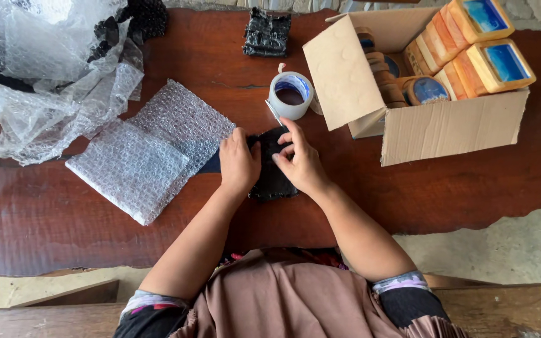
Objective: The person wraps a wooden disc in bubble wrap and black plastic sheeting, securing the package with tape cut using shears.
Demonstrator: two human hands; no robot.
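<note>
A flat black textured piece (pixel 273 181) lies on the dark red wooden table (pixel 45 213) in front of me. My left hand (pixel 239 164) presses down on its left side. My right hand (pixel 300 161) rests on its right side, fingers curled over the top edge. A sheet of bubble wrap (pixel 151 149), folded over itself, lies just left of my left hand, with a dark strip showing between it and the black piece.
A roll of clear tape (pixel 291 94) stands behind my hands. An open cardboard box (pixel 452 125) at the right holds several orange wooden pieces with blue centres. Crumpled clear plastic (pixel 39 81) fills the far left. Another black piece (pixel 267 32) lies at the far edge.
</note>
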